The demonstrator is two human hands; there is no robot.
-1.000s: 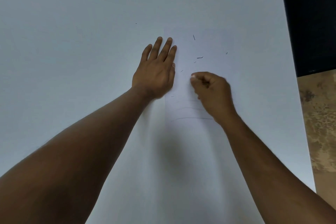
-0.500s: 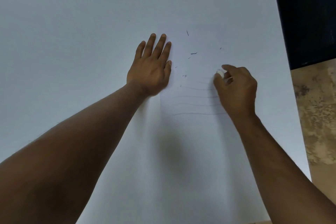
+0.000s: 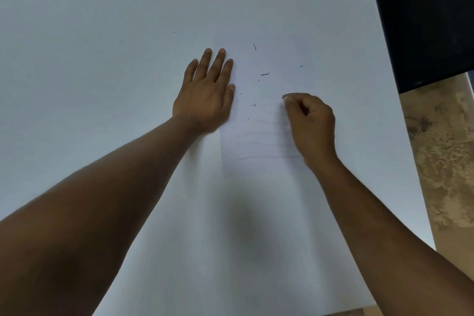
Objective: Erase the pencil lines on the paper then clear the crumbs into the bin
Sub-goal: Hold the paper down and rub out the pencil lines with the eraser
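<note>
Head camera: I see the left hand (image 3: 205,95) pressed flat, fingers straight, on the left edge of the paper (image 3: 272,59), which lies mid-table (image 3: 102,33); the right hand (image 3: 311,120) curls around a small white eraser (image 3: 285,98) at the faint pencil lines (image 3: 266,145). Dark crumbs (image 3: 265,74) lie farther up. Thin, light and apt to crease, I judge; pin it beside the stroke.

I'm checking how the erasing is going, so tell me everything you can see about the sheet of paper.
The paper is a white sheet lying flat on the white table, its edges faint. Faint wavy pencil lines remain across its near part; dark eraser crumbs lie scattered farther up. The left hand rests flat on its left edge; the right hand pinches a small whitish eraser against it.
</note>
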